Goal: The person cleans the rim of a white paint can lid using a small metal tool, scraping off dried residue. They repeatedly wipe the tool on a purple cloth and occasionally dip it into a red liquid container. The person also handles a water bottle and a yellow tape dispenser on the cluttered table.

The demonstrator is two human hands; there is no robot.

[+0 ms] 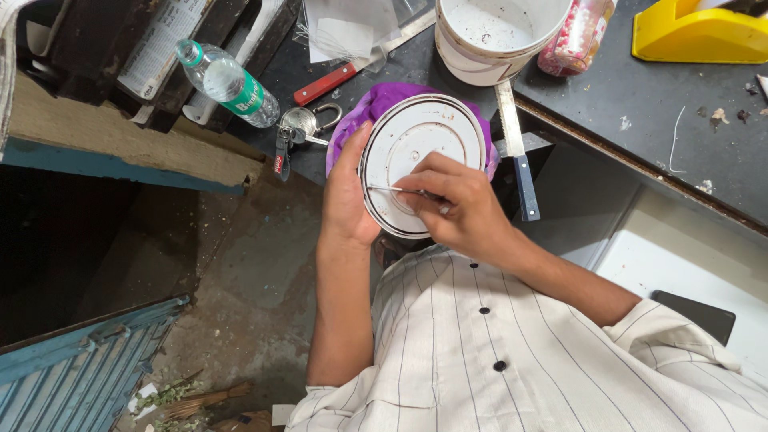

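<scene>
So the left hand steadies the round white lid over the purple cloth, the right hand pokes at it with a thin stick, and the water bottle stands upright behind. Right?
Not quite: the water bottle lies on its side, as the head view shows. Otherwise yes: the left hand steadies the round white lid over the purple cloth, and the right hand pokes at it with a thin stick.

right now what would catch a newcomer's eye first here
The white round lid at the centre, steadied at its rim by the left hand while the right hand pinches a thin pin-like tool against its face. It lies on a purple cloth at the edge of the dark bench. A white bucket stands just behind it, and a plastic water bottle lies to the left.
</scene>
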